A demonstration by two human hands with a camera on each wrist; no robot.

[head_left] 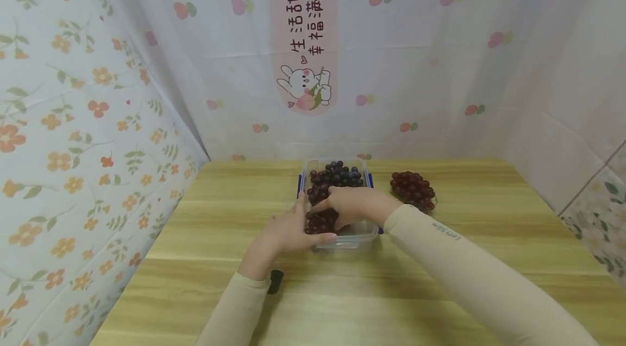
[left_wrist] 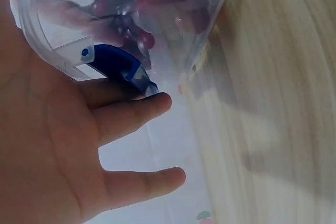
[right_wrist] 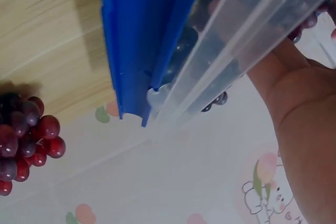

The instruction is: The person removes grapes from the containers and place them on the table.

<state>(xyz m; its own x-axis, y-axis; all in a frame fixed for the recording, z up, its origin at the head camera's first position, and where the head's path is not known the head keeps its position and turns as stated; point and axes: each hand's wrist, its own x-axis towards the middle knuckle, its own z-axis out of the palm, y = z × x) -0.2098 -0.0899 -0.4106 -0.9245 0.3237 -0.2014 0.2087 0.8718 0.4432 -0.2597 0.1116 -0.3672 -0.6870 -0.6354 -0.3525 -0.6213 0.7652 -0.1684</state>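
Note:
A clear plastic box (head_left: 359,238) with blue side clips (left_wrist: 113,62) stands on the table, holding dark grapes (head_left: 342,175) at its far end and red grapes (head_left: 320,222) nearer the front. My right hand (head_left: 349,205) reaches down inside, thumb and fingers around the red grapes; its fingertips are partly hidden among them. At the box's left side, my left hand (head_left: 288,229) rests with straight, spread fingers against the outside by the clip, its thumb over the front left corner. Through the right wall, a blue clip (right_wrist: 142,35) hangs folded down beside the right forearm.
Another bunch of red grapes (head_left: 413,191) lies on the wooden table (head_left: 391,291) to the right of the box. A small dark object (head_left: 275,282) sits by the left wrist. Printed curtains (head_left: 415,63) enclose the table at the back and sides.

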